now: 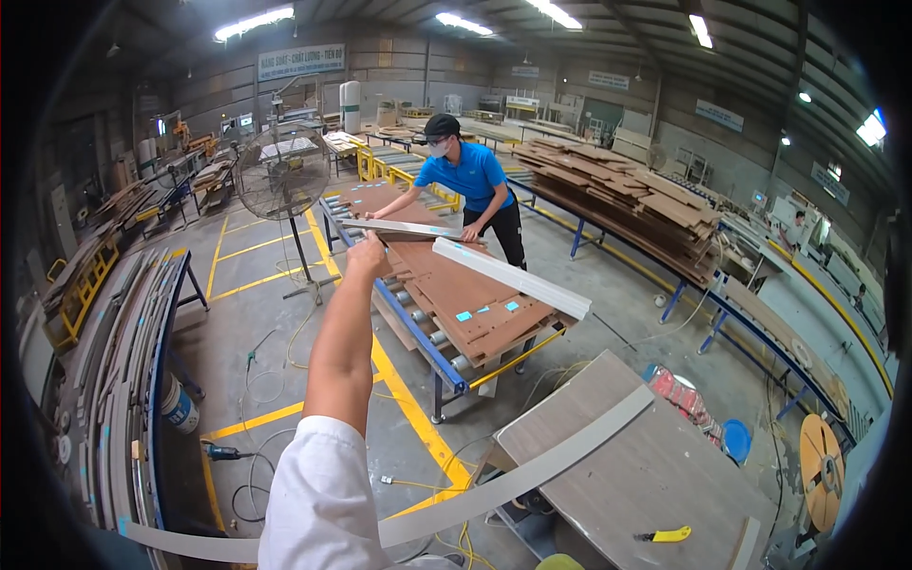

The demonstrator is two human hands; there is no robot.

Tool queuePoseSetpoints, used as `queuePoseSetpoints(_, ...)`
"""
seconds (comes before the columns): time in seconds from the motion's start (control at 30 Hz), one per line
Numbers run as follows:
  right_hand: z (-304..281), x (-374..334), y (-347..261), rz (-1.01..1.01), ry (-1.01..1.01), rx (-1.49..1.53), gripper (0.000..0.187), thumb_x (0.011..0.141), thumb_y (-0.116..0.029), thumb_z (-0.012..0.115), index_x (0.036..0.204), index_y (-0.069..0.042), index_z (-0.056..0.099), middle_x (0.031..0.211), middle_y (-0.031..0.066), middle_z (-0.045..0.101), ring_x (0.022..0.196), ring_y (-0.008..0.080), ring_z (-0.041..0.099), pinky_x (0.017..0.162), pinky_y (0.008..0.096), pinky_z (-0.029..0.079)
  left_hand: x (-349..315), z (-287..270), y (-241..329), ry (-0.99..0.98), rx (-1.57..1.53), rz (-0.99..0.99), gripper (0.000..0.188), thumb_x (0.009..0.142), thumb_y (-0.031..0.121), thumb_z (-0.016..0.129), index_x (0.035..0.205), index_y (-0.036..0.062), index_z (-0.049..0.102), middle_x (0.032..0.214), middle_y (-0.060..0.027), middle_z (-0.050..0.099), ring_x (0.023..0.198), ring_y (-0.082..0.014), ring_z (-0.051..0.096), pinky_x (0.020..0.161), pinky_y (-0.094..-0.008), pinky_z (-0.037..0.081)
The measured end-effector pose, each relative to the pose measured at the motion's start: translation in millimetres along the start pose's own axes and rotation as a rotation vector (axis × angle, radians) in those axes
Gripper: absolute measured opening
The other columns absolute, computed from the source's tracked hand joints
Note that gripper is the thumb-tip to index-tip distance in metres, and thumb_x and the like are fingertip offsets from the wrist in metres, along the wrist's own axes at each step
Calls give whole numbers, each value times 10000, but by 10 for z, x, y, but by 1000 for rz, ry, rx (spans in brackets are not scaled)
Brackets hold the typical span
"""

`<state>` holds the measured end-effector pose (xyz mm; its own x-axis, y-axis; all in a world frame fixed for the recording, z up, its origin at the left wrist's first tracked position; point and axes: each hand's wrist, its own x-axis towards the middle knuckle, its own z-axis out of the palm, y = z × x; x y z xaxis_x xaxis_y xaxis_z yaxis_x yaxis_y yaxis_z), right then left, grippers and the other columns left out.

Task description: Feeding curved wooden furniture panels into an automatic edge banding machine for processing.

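My left arm, in a white sleeve, stretches far forward. At its end my left hand (368, 255) looks closed, its fingers partly hidden and small; what it holds cannot be made out. Just beyond it is a long pale strip (408, 228), which a co-worker in a blue shirt (473, 175) touches with both hands. Under that lie brown panels (484, 309) with light-blue stickers on a roller conveyor (439, 361). A bundle of white strips (513, 275) rests across the panels. My right hand is out of view.
A long curved grey strip (570, 454) crosses low in front, over a brown-grey board (698, 465) bearing a yellow-handled knife (671, 535). Strips fill a left rack (123, 380). A fan (283, 171) stands ahead; stacked boards (617, 199) lie right. Cables trail on the floor.
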<state>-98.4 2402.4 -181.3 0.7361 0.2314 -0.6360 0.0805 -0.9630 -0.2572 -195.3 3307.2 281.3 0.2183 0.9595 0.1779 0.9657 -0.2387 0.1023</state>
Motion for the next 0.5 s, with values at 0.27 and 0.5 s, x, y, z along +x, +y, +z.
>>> queuePoseSetpoints(0.27,-118,-141,-78,6,106,22,595,837,-675,569,1039,-135,716,1016,164,709,992,367,658,853,438,521,-80,185,58,-15,-11,33,999,707,432,755,1421,-88,288,1153,-190,666,1061,-312,660,901,-399,535)
queuePoseSetpoints(0.5,98,-74,110,-61,146,-8,540,839,-648,590,1018,-156,721,985,151,716,983,345,669,849,431,530,-142,372,-176,115,58,77,939,728,424,738,1389,-111,339,1081,-191,688,932,-303,700,833,-392,553)
